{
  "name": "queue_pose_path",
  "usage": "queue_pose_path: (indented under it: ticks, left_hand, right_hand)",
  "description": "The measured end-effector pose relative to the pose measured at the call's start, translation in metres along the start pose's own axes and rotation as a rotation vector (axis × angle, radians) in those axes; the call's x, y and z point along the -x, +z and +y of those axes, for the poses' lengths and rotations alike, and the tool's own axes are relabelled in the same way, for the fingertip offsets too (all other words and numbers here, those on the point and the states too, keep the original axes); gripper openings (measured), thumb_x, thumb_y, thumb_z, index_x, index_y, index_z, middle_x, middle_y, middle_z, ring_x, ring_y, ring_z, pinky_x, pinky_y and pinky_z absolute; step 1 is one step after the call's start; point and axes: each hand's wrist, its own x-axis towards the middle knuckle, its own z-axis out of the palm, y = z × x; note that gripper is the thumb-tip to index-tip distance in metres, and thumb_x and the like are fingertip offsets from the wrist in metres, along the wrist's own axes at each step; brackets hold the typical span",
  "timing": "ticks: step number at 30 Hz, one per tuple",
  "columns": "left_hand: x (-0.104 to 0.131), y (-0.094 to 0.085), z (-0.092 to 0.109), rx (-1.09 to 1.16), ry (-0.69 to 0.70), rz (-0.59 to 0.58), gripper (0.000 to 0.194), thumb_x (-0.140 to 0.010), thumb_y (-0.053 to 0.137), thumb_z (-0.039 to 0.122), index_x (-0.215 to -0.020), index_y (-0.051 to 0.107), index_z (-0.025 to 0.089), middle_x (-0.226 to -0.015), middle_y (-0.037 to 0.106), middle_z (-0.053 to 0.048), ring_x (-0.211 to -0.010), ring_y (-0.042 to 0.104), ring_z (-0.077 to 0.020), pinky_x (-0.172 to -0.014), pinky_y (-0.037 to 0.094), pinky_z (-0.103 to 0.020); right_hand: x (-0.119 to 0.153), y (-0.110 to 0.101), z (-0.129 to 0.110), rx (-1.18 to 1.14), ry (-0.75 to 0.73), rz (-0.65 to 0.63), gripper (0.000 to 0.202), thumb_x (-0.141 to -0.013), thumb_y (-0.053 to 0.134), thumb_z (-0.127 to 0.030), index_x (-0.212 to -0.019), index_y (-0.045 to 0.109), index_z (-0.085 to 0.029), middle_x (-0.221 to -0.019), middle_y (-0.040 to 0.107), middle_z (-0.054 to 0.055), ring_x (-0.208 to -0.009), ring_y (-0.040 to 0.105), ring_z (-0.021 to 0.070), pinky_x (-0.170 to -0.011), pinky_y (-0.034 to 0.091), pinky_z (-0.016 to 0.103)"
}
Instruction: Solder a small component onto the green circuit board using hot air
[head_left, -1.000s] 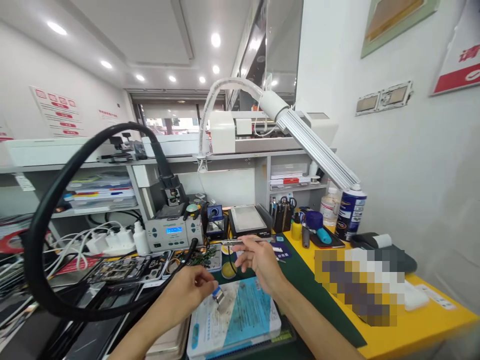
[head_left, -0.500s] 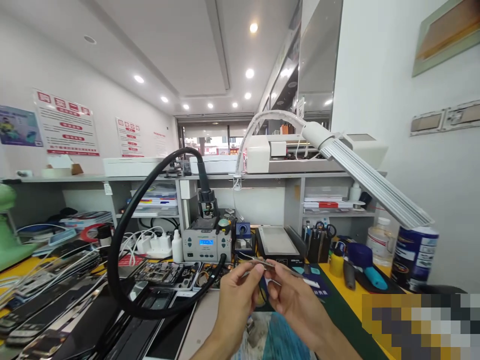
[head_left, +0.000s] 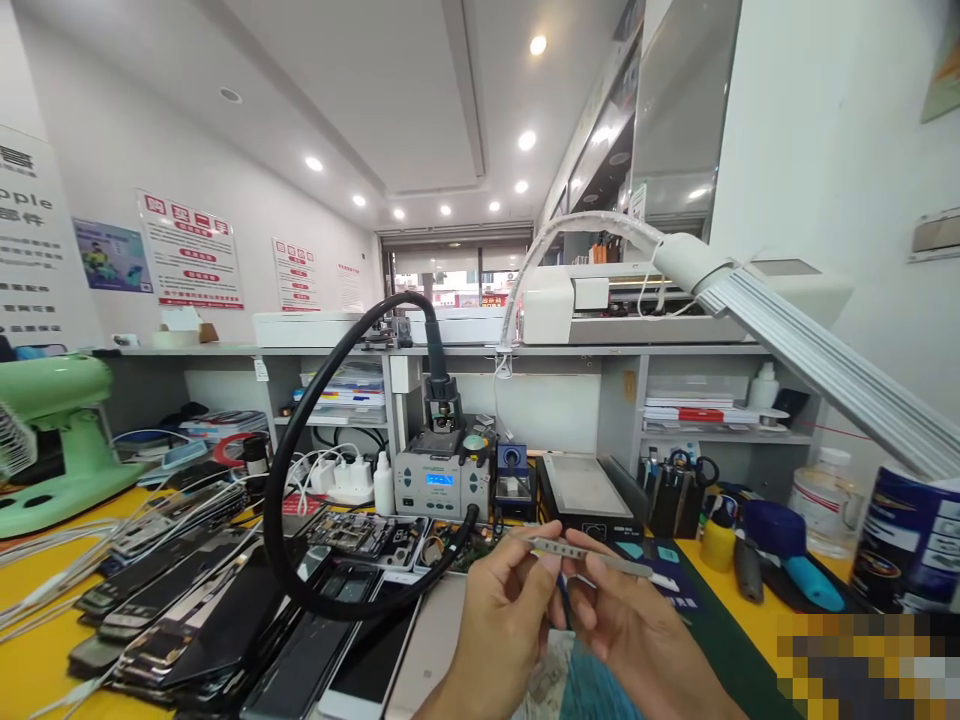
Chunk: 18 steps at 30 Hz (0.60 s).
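Both my hands are raised together over the middle of the bench. My left hand [head_left: 510, 600] pinches the left part of a thin grey strip [head_left: 611, 563] with a row of small dark marks, its exact kind unclear. Further along the same strip, my right hand [head_left: 630, 620] grips it with the fingers curled under. The strip lies nearly level, its right end sticking out past the right fingers. Below the hands shows a blue and white patterned surface [head_left: 592, 680], partly covered by them.
A grey hot air station [head_left: 420, 480] with a looping black hose [head_left: 281, 440] stands behind. Phones and phone parts [head_left: 217, 620] crowd the left. A lamp [head_left: 840, 350] arches over the right, above a blue can [head_left: 907, 540]. A green fan [head_left: 60, 430] stands far left.
The view has swung left, so the bench contents appear further right. The strip has turned so that its marked face shows. Both hands keep hold of it.
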Motion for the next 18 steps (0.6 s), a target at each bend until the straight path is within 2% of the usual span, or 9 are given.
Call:
queue_pose_path:
  ticks: [2,5,8,12,18]
  left_hand:
    - [0.001,0.002,0.002,-0.015,0.038,0.004,0.049,-0.086,0.066,0.057,-0.110,0.075,0.015,-0.074,0.059,-0.003,-0.051,0.049,-0.0092,-0.039,0.036,-0.019]
    - [0.002,0.007,0.006,-0.053,0.107,0.037,0.036,-0.089,0.066,0.050,-0.096,0.078,0.017,-0.097,0.064,-0.008,-0.059,0.055,-0.0092,-0.044,0.041,-0.019]
    - [0.002,0.013,0.009,-0.084,0.147,0.085,0.031,-0.091,0.064,0.046,-0.093,0.078,0.018,-0.104,0.066,-0.010,-0.070,0.060,-0.0124,-0.053,0.047,-0.021]
    - [0.002,0.019,0.011,-0.103,0.163,0.139,0.027,-0.091,0.066,0.043,-0.090,0.077,0.018,-0.100,0.069,-0.008,-0.075,0.064,-0.0152,-0.058,0.050,-0.022]
    - [-0.001,0.025,0.012,-0.095,0.119,0.188,0.027,-0.087,0.070,0.043,-0.085,0.073,0.017,-0.072,0.067,-0.002,-0.056,0.059,-0.0120,-0.051,0.048,-0.021]
  right_hand:
    - [0.000,0.001,-0.001,-0.049,0.043,0.009,0.041,-0.075,0.090,-0.036,-0.107,0.080,-0.014,-0.059,0.066,0.001,-0.054,0.058,0.0136,-0.041,0.047,0.019]
    - [0.000,0.003,-0.001,-0.168,0.089,0.004,0.036,-0.076,0.090,-0.034,-0.103,0.081,-0.013,-0.075,0.074,0.005,-0.049,0.055,0.0085,-0.039,0.047,0.017]
    - [-0.001,0.004,0.001,-0.232,0.110,-0.015,0.030,-0.078,0.089,-0.032,-0.099,0.081,-0.012,-0.082,0.077,0.006,-0.046,0.056,0.0072,-0.036,0.046,0.016]
    - [0.000,0.006,0.004,-0.267,0.159,-0.033,0.034,-0.078,0.089,-0.035,-0.101,0.080,-0.012,-0.066,0.071,0.002,-0.042,0.057,0.0078,-0.036,0.047,0.016]
    - [0.002,0.006,0.006,-0.315,0.185,-0.006,0.026,-0.074,0.091,-0.037,-0.081,0.079,-0.015,-0.062,0.070,-0.001,-0.038,0.058,0.0071,-0.035,0.044,0.017]
